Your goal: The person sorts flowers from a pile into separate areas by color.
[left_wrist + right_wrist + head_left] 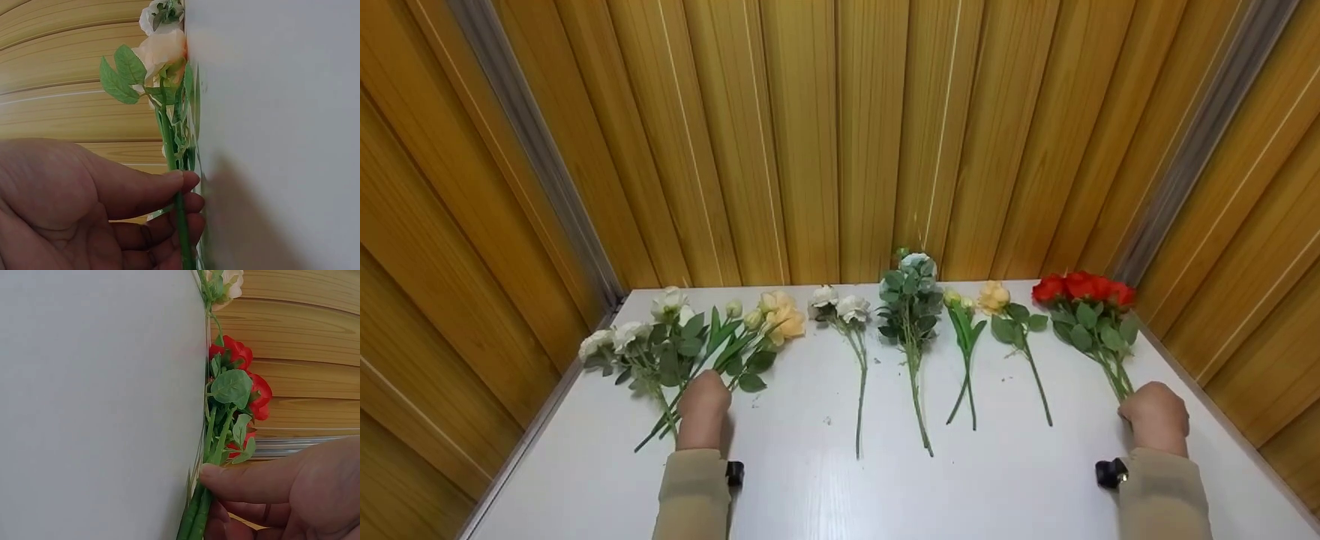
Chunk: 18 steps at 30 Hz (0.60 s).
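Note:
My left hand pinches the green stem of a peach flower between thumb and fingers, low over the white table. Left of it in the head view lie white flowers with leafy stems, and green buds sit beside the peach blooms. At the far right, my right hand grips the stems of a bunch of red flowers. Its thumb lies across the stems in the right wrist view, where part of the fingers is hidden.
Between the hands, on the white table, lie a white-flowered stem, a leafy pale-blue bunch, a budded green stem and a single peach flower. Wood-patterned panels stand behind and at both sides.

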Tool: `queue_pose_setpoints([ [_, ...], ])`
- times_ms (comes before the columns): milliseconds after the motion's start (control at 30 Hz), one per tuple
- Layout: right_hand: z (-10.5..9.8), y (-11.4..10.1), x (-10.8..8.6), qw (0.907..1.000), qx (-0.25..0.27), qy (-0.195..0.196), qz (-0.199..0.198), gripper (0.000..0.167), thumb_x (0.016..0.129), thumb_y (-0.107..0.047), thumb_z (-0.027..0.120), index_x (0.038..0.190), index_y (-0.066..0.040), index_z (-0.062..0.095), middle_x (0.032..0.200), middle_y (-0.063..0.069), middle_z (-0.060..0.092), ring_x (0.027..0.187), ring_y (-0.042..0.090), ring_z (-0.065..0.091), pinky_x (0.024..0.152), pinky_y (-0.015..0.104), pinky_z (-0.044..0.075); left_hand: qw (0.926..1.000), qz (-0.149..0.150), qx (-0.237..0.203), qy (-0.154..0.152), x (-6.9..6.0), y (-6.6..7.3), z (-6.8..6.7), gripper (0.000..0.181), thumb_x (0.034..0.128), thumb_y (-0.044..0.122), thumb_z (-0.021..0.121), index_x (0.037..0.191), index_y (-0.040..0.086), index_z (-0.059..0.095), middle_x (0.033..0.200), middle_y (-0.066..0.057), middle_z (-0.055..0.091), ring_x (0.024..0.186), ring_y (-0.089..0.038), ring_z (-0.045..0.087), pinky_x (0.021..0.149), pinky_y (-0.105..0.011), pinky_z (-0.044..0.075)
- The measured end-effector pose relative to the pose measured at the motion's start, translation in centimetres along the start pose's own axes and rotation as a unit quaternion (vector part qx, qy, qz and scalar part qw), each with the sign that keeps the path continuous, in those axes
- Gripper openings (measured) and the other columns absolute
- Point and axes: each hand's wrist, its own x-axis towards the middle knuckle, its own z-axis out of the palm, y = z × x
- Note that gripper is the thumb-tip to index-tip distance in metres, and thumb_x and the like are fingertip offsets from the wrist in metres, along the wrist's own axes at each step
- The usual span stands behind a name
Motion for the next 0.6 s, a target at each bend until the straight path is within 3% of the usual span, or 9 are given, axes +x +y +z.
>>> queue_pose_setpoints([
  [300, 0.14, -0.14, 0.21, 1.0, -0.002, -0.005, 0.008, 0.027, 0.085, -0.009, 0.064, 0.089, 0.018, 0.062, 0.08, 0.025, 0.061, 0.077, 0.037, 0.058, 0.063, 0.041, 0.051, 0.9997, 0.004, -0.011, 0.023, -0.23, -0.18, -0.2, 0.028, 0.1015, 0.0, 0.046, 0.124, -0.008, 0.061, 0.12, -0.029, 0.067, 0.102, -0.039, 0.068, 0.087, -0.058, 0.057],
  [600, -0.04, -0.77, 0.15, 0.9997, 0.001, -0.002, 0.024, 0.035, 0.091, -0.017, 0.061, 0.094, 0.018, 0.063, 0.081, 0.025, 0.061, 0.077, 0.037, 0.056, 0.063, 0.042, 0.051, 0.9984, 0.006, -0.008, 0.056, -0.17, -0.35, -0.34, 0.027, 0.1002, 0.0, 0.046, 0.118, -0.008, 0.065, 0.114, -0.032, 0.069, 0.1, -0.042, 0.07, 0.079, -0.056, 0.059],
])
